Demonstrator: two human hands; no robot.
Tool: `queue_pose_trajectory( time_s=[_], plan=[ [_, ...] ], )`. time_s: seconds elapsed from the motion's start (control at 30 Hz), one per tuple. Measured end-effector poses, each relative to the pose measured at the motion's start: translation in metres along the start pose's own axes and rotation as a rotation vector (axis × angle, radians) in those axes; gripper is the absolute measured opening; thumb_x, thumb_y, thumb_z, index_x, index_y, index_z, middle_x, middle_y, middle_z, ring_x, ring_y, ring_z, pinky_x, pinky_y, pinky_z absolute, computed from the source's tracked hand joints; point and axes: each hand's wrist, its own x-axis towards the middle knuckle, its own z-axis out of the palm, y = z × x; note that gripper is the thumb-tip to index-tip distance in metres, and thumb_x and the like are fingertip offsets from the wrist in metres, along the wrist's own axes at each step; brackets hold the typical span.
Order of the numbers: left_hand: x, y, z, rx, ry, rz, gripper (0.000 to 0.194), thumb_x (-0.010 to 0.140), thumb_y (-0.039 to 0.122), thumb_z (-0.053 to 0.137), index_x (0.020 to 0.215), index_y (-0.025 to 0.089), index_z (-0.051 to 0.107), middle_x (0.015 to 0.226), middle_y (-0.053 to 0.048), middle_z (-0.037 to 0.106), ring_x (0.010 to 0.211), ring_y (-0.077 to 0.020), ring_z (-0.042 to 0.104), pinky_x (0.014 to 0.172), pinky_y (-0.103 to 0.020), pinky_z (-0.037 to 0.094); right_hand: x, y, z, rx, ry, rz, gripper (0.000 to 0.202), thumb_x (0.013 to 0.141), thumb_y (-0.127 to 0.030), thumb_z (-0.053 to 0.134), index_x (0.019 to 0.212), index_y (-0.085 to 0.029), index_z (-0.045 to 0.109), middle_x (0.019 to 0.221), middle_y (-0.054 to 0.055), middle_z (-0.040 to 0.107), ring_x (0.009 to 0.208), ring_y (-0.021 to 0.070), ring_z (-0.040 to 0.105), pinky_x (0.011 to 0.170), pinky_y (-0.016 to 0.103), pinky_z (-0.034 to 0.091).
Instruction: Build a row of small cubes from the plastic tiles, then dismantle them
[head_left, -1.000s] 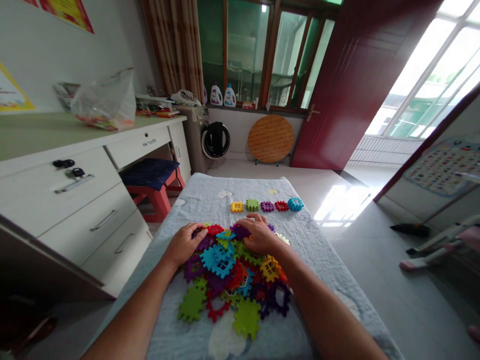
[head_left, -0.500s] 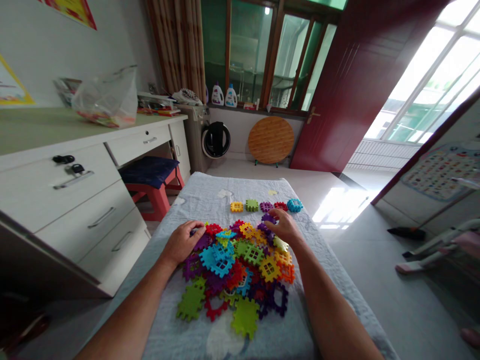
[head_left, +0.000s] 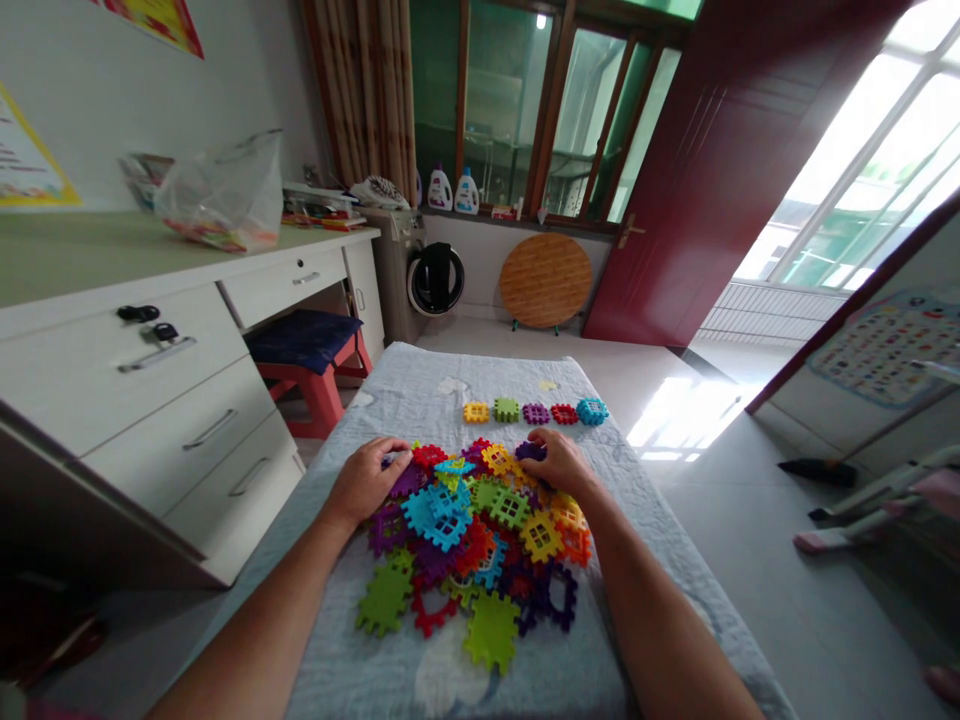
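On the cloth-covered table (head_left: 420, 385) lies a pile of toothed plastic pieces in many colours, among them a blue piece (head_left: 439, 515) and a green piece (head_left: 491, 632). My left hand (head_left: 370, 480) is closed at the pile's left edge, its fingers round a small dark purple piece (head_left: 388, 461). At the upper right of the pile, my right hand (head_left: 559, 462) pinches another dark purple piece (head_left: 529, 452). Beyond the pile stands a row of small blocks: yellow (head_left: 476, 412), green (head_left: 506, 409), purple (head_left: 535, 413), red (head_left: 564, 413) and blue (head_left: 592, 411).
A white desk (head_left: 202, 270) with drawers stands at the left, and a stool (head_left: 304, 345) with a dark seat is partly under it. Past the table are a washing machine (head_left: 397, 270), a round wooden board (head_left: 545, 280) and a red door (head_left: 697, 180).
My right hand has moved slightly down and closer to the pile, away from the block row, with the dark purple piece at its fingertips. My left hand has barely moved.
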Motion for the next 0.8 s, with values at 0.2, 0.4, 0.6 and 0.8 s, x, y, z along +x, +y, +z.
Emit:
queue_pose_trajectory(
  time_s=[0.2, 0.4, 0.6, 0.8],
  plan=[
    [-0.003, 0.012, -0.003, 0.038, 0.118, 0.116, 0.026, 0.085, 0.039, 0.051, 0.094, 0.019, 0.064, 0.101, -0.009, 0.068, 0.102, -0.024, 0.06, 0.097, -0.039, 0.044, 0.001, -0.021, 0.008, 0.154, 0.135, -0.216, 0.039, 0.069, -0.024, 0.069, 0.107, -0.021, 0.06, 0.105, 0.006, 0.063, 0.1, 0.0231, 0.056, 0.09, 0.038, 0.042],
    [-0.006, 0.025, -0.002, 0.037, 0.121, 0.175, 0.023, 0.087, 0.037, 0.051, 0.096, 0.02, 0.063, 0.102, -0.008, 0.067, 0.102, -0.0229, 0.059, 0.096, -0.038, 0.045, 0.001, -0.039, 0.024, 0.131, -0.056, -0.349, 0.046, 0.07, -0.024, 0.07, 0.115, -0.021, 0.058, 0.111, 0.007, 0.061, 0.104, 0.0237, 0.053, 0.091, 0.039, 0.041],
    [-0.008, 0.034, 0.0, 0.03, 0.094, 0.205, 0.023, 0.086, 0.037, 0.055, 0.098, 0.019, 0.064, 0.104, -0.007, 0.067, 0.104, -0.0231, 0.059, 0.096, -0.038, 0.045, 0.0, -0.032, 0.023, 0.114, -0.087, -0.313, 0.052, 0.071, -0.026, 0.07, 0.121, -0.02, 0.055, 0.116, 0.009, 0.061, 0.108, 0.0255, 0.053, 0.095, 0.041, 0.039],
    [0.0, 0.063, 0.005, 0.051, -0.04, 0.29, 0.03, 0.08, 0.029, 0.063, 0.108, 0.019, 0.063, 0.119, -0.009, 0.061, 0.116, -0.025, 0.053, 0.102, -0.042, 0.042, 0.002, -0.029, 0.025, 0.129, -0.07, -0.308, 0.052, 0.069, -0.019, 0.067, 0.12, -0.019, 0.055, 0.117, 0.01, 0.061, 0.108, 0.0256, 0.054, 0.095, 0.041, 0.04]
  ],
)
